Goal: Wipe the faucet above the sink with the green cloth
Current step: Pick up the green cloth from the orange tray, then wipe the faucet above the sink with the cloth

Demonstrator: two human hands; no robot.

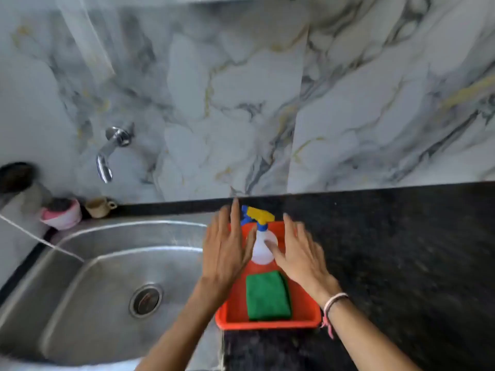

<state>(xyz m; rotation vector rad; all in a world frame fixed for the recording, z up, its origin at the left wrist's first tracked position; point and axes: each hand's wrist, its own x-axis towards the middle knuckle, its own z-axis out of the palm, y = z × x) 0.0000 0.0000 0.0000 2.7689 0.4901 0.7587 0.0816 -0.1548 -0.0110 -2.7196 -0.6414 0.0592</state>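
Observation:
A folded green cloth [267, 295] lies flat in the near half of an orange tray [305, 317] on the dark counter, right of the sink. Behind the cloth in the same tray stands a white spray bottle [261, 250] with a yellow and blue trigger head. My left hand [225, 253] and my right hand [300, 255] hover over the tray on either side of the bottle, fingers spread, holding nothing. The chrome faucet [109, 151] juts from the marble wall above the steel sink [107, 277], far to the left of both hands.
A pink bowl [63, 214] and a small beige cup [99, 207] sit on the ledge behind the sink. A dark round object [14, 176] is at the left edge. The black granite counter [401, 250] stretches to the right. A drain [146, 299] lies in the sink bottom.

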